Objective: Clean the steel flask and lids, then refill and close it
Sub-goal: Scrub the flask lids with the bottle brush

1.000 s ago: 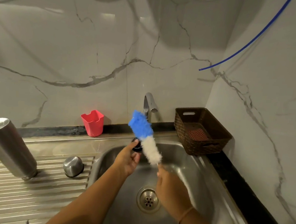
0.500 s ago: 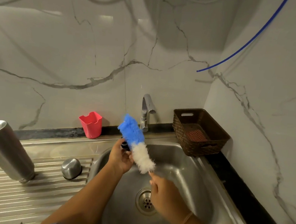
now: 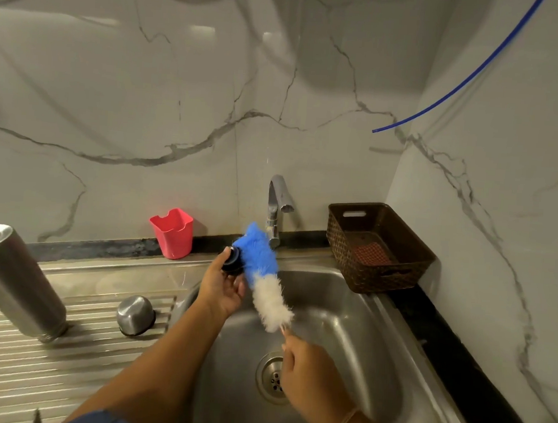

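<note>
**A:** What is held, and by which grip?

**B:** The small dark round inner lid [image 3: 232, 265] is pinched in the curled fingers of the left grip [image 3: 222, 290], over the back-left edge of the stainless steel sink [image 3: 378, 334]. The right grip [image 3: 306, 371] is closed round the thin handle of the fluffy blue-and-white bottle brush [image 3: 263, 276], whose blue end is laid against the lid.

**A:** And the flask?

**B:** The tall steel flask [image 3: 12, 282] is stood tilted on the ribbed steel draining surface [image 3: 12, 374], with the domed steel cap [image 3: 135, 315] nearby. Both are well apart from the grips.

**A:** How is the scrubbing best done?

**B:** The lid should probably be turned against the bristles so that rim and grooves are reached. It should be kept over the basin, so that drips are caught. Firmer pressure would likely be gained if the handle were held nearer the bristles.
</note>
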Demonstrator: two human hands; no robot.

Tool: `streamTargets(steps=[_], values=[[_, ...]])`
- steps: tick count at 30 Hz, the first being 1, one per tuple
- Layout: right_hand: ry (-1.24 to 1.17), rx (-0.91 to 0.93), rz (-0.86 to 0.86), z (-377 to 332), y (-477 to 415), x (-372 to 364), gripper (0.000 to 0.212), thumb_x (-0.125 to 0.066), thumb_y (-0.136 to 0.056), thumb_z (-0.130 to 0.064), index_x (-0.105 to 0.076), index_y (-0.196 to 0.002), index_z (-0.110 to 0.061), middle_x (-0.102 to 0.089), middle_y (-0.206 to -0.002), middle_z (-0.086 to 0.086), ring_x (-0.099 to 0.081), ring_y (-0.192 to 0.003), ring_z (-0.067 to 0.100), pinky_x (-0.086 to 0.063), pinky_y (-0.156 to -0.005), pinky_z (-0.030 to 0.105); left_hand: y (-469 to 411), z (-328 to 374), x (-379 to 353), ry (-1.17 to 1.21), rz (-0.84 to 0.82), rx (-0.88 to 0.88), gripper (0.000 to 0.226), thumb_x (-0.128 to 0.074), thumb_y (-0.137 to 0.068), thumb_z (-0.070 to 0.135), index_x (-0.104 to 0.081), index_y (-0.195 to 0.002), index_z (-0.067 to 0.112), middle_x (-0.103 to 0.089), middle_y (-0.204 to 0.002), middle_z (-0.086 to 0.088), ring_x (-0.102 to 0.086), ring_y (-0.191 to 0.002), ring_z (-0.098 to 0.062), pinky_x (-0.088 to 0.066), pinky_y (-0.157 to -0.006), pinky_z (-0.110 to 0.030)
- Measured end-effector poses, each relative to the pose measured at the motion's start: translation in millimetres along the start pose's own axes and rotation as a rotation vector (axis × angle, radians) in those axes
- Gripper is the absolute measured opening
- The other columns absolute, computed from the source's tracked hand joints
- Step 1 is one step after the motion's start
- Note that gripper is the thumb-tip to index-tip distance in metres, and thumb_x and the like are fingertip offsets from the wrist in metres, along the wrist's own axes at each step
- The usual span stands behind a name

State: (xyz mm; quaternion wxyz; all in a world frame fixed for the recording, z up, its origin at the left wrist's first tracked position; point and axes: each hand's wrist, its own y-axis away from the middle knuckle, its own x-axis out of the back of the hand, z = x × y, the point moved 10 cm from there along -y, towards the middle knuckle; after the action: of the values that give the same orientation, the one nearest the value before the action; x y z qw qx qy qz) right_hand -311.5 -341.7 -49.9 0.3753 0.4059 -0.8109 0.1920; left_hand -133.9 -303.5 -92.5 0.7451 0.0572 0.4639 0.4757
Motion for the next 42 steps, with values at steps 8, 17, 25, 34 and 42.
streamTargets(steps=[8,17,25,34,42], values=[[0.026,-0.042,0.039,4,-29,23,0.040,-0.034,-0.099,-0.017,-0.044,-0.138,-0.016,-0.062,-0.121,0.008,-0.057,-0.112,0.021,-0.042,-0.085,0.024,9,-31,-10,-0.065,-0.067,0.059,0.025,-0.065,-0.083,0.021,-0.059,-0.103,0.008,-0.067,-0.086,-0.007,-0.060,-0.067,-0.014,-0.050,-0.049,-0.020],[-0.030,-0.035,0.002,5,2,10,0.042,-0.035,-0.099,-0.021,-0.040,-0.140,-0.024,-0.065,-0.112,0.003,-0.060,-0.102,0.017,-0.042,-0.083,0.023,6,7,-1,0.131,-0.012,-0.072,0.022,-0.067,-0.086,0.019,-0.057,-0.099,0.004,-0.062,-0.102,-0.013,-0.064,-0.086,-0.022,-0.057,-0.077,-0.030],[0.059,-0.001,0.001,-2,-2,9,0.048,-0.028,-0.096,-0.031,-0.036,-0.143,-0.026,-0.062,-0.121,0.004,-0.057,-0.112,0.019,-0.041,-0.091,0.024,11,2,-13,0.069,-0.001,-0.117,0.016,-0.064,-0.087,0.015,-0.058,-0.098,0.005,-0.064,-0.094,-0.010,-0.064,-0.080,-0.021,-0.057,-0.056,-0.026],[0.047,-0.076,0.037,10,-17,22,0.040,-0.033,-0.099,-0.019,-0.044,-0.138,-0.017,-0.062,-0.120,0.007,-0.057,-0.111,0.021,-0.043,-0.087,0.026,15,-35,-6,-0.228,-0.030,0.022,0.030,-0.068,-0.084,0.025,-0.062,-0.109,0.008,-0.069,-0.078,-0.003,-0.058,-0.061,-0.009,-0.048,-0.057,-0.018],[0.060,-0.031,-0.072,-2,19,-8,0.051,-0.034,-0.097,-0.021,-0.025,-0.147,-0.030,-0.062,-0.120,0.002,-0.055,-0.115,0.019,-0.040,-0.091,0.023,10,-8,-7,0.006,-0.006,-0.031,0.037,-0.065,-0.087,0.021,-0.054,-0.118,0.005,-0.065,-0.096,-0.012,-0.065,-0.081,-0.024,-0.052,-0.059,-0.034]])
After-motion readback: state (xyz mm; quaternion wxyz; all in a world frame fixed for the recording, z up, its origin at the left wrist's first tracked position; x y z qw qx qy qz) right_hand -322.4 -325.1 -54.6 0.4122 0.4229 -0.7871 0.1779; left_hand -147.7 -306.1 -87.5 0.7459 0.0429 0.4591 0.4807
